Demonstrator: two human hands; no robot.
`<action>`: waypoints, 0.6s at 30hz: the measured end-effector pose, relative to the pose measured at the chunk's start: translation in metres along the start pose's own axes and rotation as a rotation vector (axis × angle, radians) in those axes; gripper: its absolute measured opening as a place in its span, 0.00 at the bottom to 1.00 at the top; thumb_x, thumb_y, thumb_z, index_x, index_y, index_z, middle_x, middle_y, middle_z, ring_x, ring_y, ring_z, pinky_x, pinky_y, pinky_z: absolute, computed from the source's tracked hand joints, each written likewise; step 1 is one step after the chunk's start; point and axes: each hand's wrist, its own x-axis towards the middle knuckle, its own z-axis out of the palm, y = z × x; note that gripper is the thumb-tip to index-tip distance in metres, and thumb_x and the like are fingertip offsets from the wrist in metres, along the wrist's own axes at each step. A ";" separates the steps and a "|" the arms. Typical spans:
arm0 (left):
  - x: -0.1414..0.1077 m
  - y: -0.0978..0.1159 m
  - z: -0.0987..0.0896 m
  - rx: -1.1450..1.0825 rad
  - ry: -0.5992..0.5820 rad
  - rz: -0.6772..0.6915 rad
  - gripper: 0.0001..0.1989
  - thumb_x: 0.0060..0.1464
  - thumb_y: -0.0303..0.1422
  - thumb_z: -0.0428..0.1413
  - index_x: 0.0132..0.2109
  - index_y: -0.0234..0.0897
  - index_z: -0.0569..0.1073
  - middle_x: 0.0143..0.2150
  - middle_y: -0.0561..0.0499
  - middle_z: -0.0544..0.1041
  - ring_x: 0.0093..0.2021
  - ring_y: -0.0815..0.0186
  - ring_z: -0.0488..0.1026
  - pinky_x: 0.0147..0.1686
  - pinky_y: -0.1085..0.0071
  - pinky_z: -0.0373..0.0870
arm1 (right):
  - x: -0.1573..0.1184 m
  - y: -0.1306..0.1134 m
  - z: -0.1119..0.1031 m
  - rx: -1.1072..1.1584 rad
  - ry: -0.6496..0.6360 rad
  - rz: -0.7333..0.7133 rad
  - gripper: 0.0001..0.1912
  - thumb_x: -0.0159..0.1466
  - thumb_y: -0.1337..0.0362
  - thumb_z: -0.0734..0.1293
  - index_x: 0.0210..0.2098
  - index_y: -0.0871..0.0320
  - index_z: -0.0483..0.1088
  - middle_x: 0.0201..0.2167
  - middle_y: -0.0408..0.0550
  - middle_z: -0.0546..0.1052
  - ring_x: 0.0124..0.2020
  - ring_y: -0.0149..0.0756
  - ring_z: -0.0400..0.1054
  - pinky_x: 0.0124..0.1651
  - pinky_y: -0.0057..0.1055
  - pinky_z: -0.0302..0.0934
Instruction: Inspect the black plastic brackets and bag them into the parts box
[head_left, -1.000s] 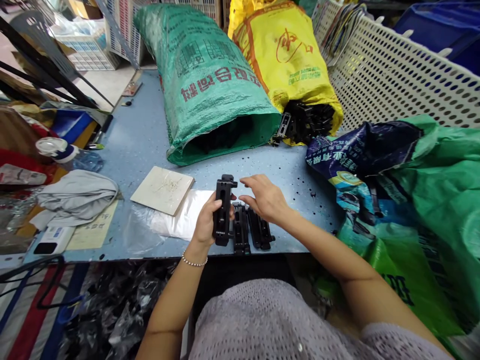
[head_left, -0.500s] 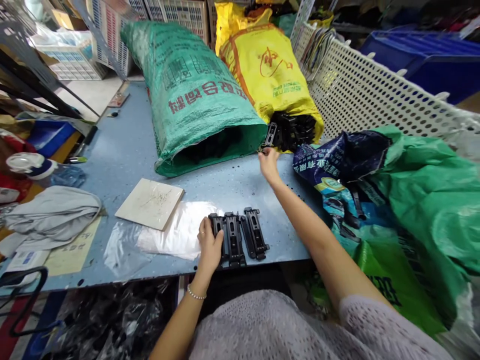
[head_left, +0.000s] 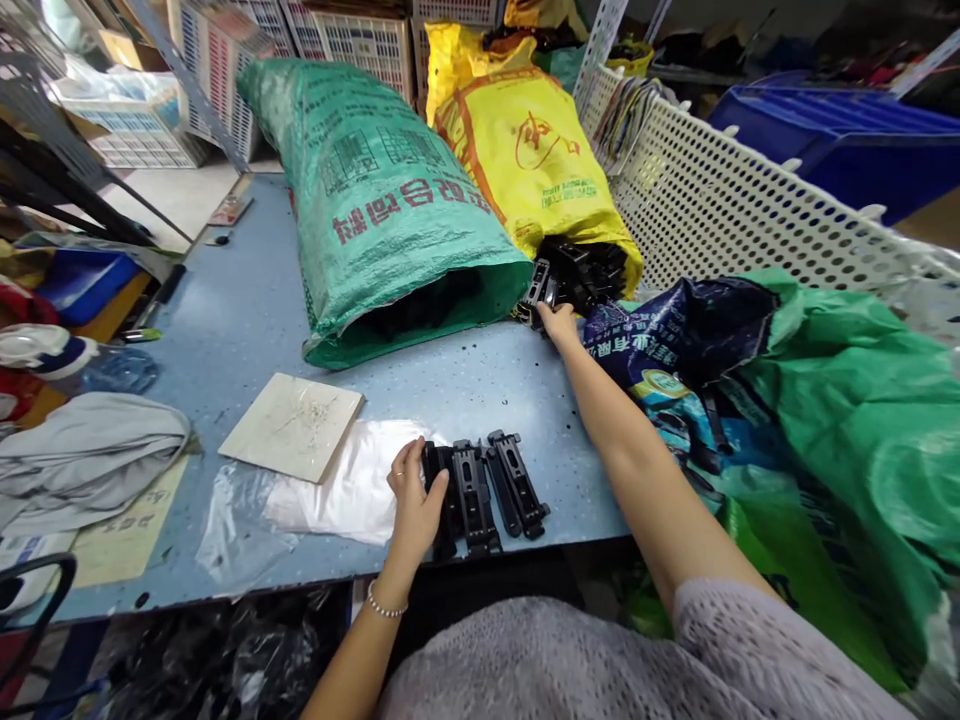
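My left hand (head_left: 414, 497) is closed round the leftmost of several slotted black plastic parts at the table's front edge. Beside it, apart from my fingers, lie a middle black part (head_left: 474, 500) and others to its right (head_left: 519, 485). My right hand (head_left: 559, 322) reaches to the mouth of the yellow sack (head_left: 540, 150), its fingers closed on the lower end of a black plastic part (head_left: 538, 283) like those in the row. More black parts (head_left: 581, 268) spill from that sack. The fingertips of my right hand are partly hidden.
A green sack (head_left: 397, 200) with a dark open mouth lies left of the yellow one. A pale square tile (head_left: 292, 425) and clear plastic bags (head_left: 345, 490) sit on the blue table (head_left: 247, 270). Crumpled sacks (head_left: 847, 400) and a perforated white basket (head_left: 720, 190) border the right side.
My right hand has moved slightly right and its fingers now grip the black part at the sack's mouth. The part under my left hand has turned onto its side. The view has shifted slightly.
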 end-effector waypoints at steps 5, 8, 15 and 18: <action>-0.005 0.009 -0.014 -0.114 0.039 -0.004 0.28 0.62 0.42 0.53 0.66 0.46 0.59 0.67 0.41 0.58 0.67 0.51 0.54 0.65 0.48 0.54 | -0.043 -0.017 -0.001 0.306 -0.025 0.091 0.26 0.59 0.58 0.67 0.53 0.58 0.55 0.43 0.53 0.72 0.40 0.40 0.69 0.42 0.35 0.65; 0.003 0.018 -0.015 -0.323 0.065 0.001 0.27 0.61 0.43 0.55 0.64 0.45 0.63 0.65 0.41 0.63 0.63 0.54 0.63 0.62 0.52 0.60 | -0.108 -0.016 -0.011 0.602 -0.169 0.096 0.16 0.67 0.52 0.54 0.47 0.55 0.58 0.34 0.46 0.71 0.30 0.33 0.66 0.30 0.27 0.63; 0.045 0.067 0.000 -1.048 -0.221 -0.008 0.33 0.62 0.53 0.49 0.69 0.48 0.54 0.60 0.43 0.71 0.57 0.58 0.72 0.58 0.57 0.67 | -0.276 -0.006 -0.014 1.216 -1.359 0.267 0.19 0.64 0.49 0.58 0.35 0.59 0.67 0.25 0.45 0.70 0.25 0.32 0.63 0.25 0.27 0.62; 0.040 0.077 -0.011 -0.898 -0.110 -0.031 0.31 0.61 0.49 0.53 0.67 0.47 0.57 0.52 0.45 0.75 0.50 0.59 0.75 0.51 0.61 0.73 | -0.279 -0.019 -0.024 0.778 -1.007 -0.153 0.19 0.68 0.50 0.57 0.41 0.58 0.70 0.36 0.51 0.75 0.38 0.39 0.69 0.40 0.35 0.66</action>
